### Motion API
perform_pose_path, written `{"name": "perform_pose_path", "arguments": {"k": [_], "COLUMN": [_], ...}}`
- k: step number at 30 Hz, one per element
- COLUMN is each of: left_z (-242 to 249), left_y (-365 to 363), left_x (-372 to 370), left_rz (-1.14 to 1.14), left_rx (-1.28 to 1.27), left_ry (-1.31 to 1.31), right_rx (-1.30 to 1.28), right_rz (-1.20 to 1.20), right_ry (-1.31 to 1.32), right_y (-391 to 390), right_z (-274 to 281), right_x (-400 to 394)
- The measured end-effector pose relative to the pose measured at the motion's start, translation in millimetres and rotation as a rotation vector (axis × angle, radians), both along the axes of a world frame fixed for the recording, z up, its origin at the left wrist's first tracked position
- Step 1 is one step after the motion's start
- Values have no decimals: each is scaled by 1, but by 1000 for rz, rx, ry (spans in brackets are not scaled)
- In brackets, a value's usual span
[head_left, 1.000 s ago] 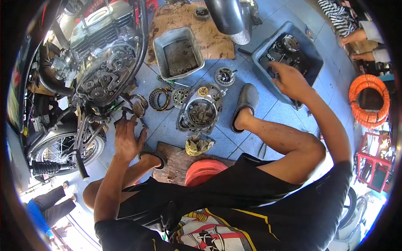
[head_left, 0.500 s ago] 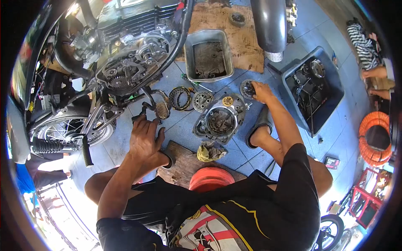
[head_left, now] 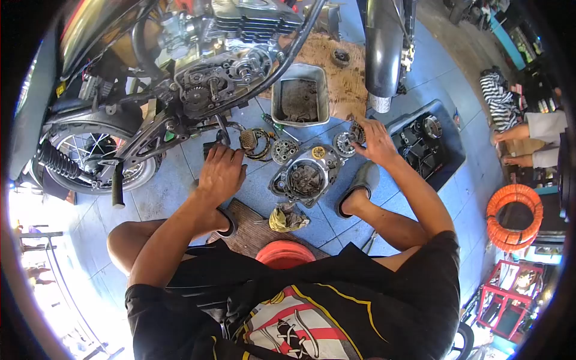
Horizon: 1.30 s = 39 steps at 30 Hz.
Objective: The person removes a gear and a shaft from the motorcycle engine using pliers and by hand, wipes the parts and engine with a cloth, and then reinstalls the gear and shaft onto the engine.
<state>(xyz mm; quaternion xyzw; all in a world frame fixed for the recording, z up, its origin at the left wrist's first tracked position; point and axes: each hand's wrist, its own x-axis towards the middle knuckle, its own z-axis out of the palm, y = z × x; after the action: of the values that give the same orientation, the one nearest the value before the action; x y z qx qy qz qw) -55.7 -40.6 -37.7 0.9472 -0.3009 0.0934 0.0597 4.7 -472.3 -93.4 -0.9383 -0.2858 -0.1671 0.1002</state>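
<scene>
My left hand [head_left: 221, 174] is curled over the black rubber foot peg [head_left: 210, 150] below the motorcycle's opened engine [head_left: 210, 90]. In my right hand [head_left: 378, 144] a dark round metal gear [head_left: 357, 131] is tipped up on its edge, pinched between thumb and fingers; the hand partly hides it. Beside it on the floor lies a silver round metal plate [head_left: 344, 144]. The engine side cover [head_left: 306, 177] rests between my feet, with a brass-coloured gear [head_left: 318, 152] on it. A silver disc with holes [head_left: 284, 151] and a dark ring [head_left: 259, 144] lie to its left.
A grey metal pan [head_left: 327, 99] with dark residue stands on cardboard [head_left: 348, 78]. At the right is a dark plastic tub [head_left: 453, 150] of parts. A yellowish rag [head_left: 288, 219] lies before the red stool [head_left: 285, 253]. Another person's legs [head_left: 517, 132] are at far right.
My right hand has tilted the gear up, and the silver plate beside it now shows. My left hand stays at the foot peg. The whole view has shifted with my head.
</scene>
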Motion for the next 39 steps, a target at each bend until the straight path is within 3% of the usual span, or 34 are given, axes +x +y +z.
{"name": "perform_pose_path", "arguments": {"k": [3,5,6,8,9,11,15,21,23,24,27,30,33,35,37,39], "left_z": [27,44,54,72,78,89,111,98,82,72,4,-75,-106,-145,-134,-109], "left_y": [-27,-45,-54,-69,-74,-81,-79,-77,-80,-82,-97,-106,-123,-125,-131,-134], "left_x": [-22,-38,-41,-42,-40,-35,-44,-47,-42,-40,-30,-16,-10,-5,-4,-5], "left_rz": [26,4,16,14,24,-67,-59,52,125,223,443,566,677,569,458,655], "left_rx": [-132,-424,-429,-1017,-1027,-1493,-1452,-1579,-1407,-1340,-1242,-1141,-1067,-972,-881,-1003], "left_ry": [-62,191,184,677,667,1062,1096,1106,821,808,955,1030,1117,1044,967,1116], "right_rx": [38,97,159,246,334,368,462,266,224,155,108,243,260,282,279,281], "right_rz": [94,161,228,267,287,337,426,312,245,173,69,-75,-186,-208,-264,-273], "right_ry": [-87,-102,-107,-10,86,151,346,458,486,478,419,378,481,459,517,522], "right_y": [37,58,69,91,99,110,123,118,109,104,92,75,59,52,48,45], "right_z": [74,109,124,155,167,185,203,194,186,184,187,189,191,185,184,181], "right_x": [-28,-47,-56,-79,-89,-101,-116,-120,-124,-126,-127,-129,-129,-131,-131,-130]}}
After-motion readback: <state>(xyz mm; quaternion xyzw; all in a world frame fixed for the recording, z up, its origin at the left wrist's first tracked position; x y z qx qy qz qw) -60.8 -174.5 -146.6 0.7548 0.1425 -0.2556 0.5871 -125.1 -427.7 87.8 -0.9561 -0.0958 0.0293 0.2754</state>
